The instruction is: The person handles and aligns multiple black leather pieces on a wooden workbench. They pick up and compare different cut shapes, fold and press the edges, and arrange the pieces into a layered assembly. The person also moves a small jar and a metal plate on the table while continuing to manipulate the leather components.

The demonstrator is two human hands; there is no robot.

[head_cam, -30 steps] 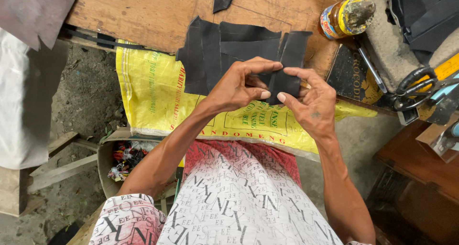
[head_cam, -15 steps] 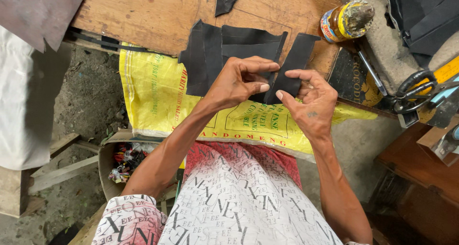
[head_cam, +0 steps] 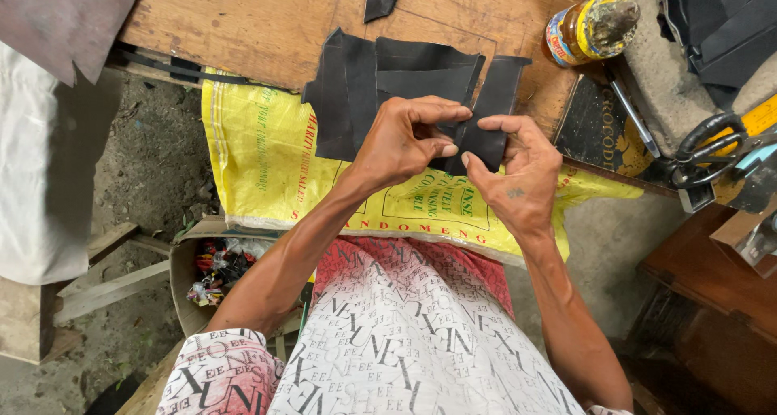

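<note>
My left hand point(head_cam: 402, 142) and my right hand point(head_cam: 515, 173) meet over a small black piece point(head_cam: 477, 143) of thin material, each pinching it between thumb and fingers. Behind them lies a pile of larger black cut pieces point(head_cam: 380, 83) on a wooden board point(head_cam: 235, 18). A narrow black strip point(head_cam: 498, 91) sticks up just past my right fingers. Under my hands a yellow woven sack point(head_cam: 267, 156) hangs over the board's near edge.
A glue-smeared jar point(head_cam: 589, 28) lies on its side at the upper right. Black-handled scissors point(head_cam: 700, 144) rest at the right edge beside a dark block point(head_cam: 599, 123). A cardboard box of scraps point(head_cam: 212, 265) sits on the ground at lower left. A white sack point(head_cam: 32, 172) stands at left.
Both hands shifted slightly up and closer together, working the small black piece between the fingertips. The pile behind them has not moved.
</note>
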